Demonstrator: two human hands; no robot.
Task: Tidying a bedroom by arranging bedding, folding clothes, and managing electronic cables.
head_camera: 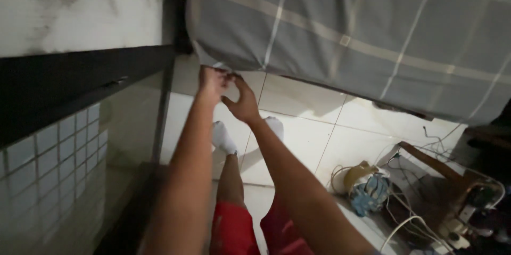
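A mattress in a grey sheet with pale check lines fills the upper right of the head view, its lower edge hanging over the floor. My left hand is closed on the sheet's bottom edge near the mattress corner. Beside it, my right hand reaches up under the same edge with fingers curled, touching the fabric. Both forearms stretch up from the bottom of the frame. Below them I see my legs in red shorts and white socks.
A dark metal bed frame rail runs along the left, with a stained white wall above and small square tiles below. White floor tiles lie underneath. At lower right sits a clutter of cables, a blue cloth and small devices.
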